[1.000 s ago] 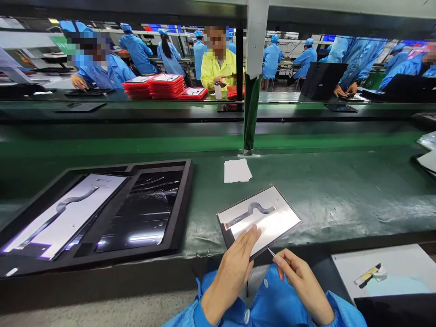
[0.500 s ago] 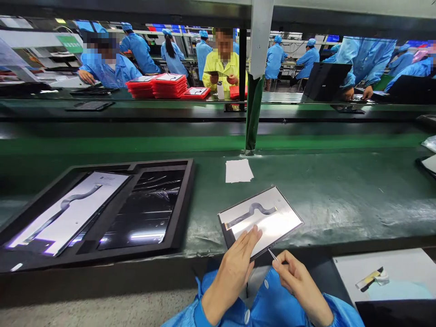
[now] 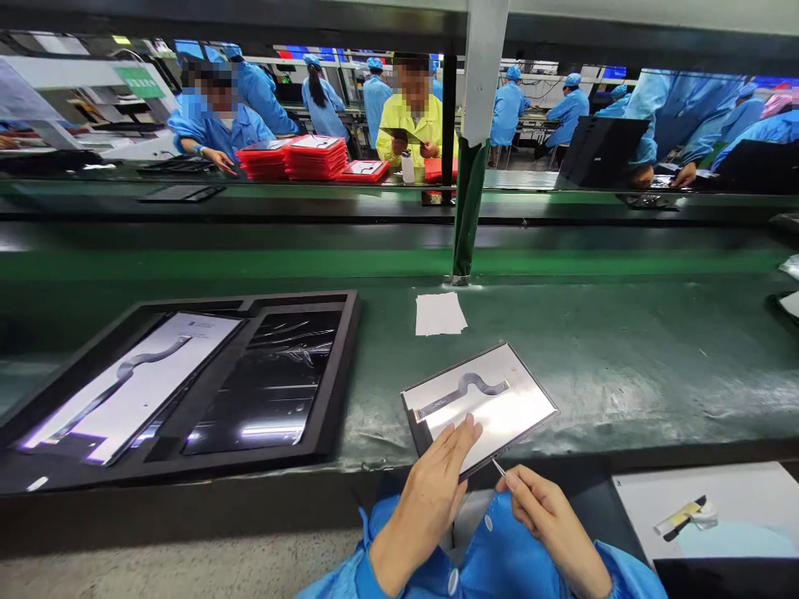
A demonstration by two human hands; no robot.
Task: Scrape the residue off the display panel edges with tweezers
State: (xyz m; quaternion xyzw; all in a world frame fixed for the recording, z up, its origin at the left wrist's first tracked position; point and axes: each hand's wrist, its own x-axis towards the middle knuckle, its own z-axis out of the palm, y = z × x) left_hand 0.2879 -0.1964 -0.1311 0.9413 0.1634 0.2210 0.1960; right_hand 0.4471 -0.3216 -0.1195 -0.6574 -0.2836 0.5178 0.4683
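Note:
A display panel (image 3: pixel 518 403), silver back upward, lies tilted over the near edge of the green bench. A dark wavy flex cable (image 3: pixel 471 384) runs across its back. My left hand (image 3: pixel 430 491) grips the panel's near left edge, fingers pressed flat on the silver back and thumb low at the edge. In my right hand (image 3: pixel 540 503), thumb and fingers pinch a pair of tweezers (image 3: pixel 498 468). The tweezers' tips meet the panel's near edge; what they touch there is too small to make out.
A black foam tray (image 3: pixel 350 358) at left holds more panels, one showing its silver back and cable (image 3: pixel 131 366). White paper sheets (image 3: pixel 440 314) lie beyond my panel. A post (image 3: pixel 469 200) rises behind them. At lower right is a white board (image 3: pixel 749 491) with scraps. Co-workers sit across the bench.
My hands and panel stay almost the same, the tweezers still at the near edge. Across the bench, a co-worker at left has moved an arm toward the red trays. The view has shifted slightly.

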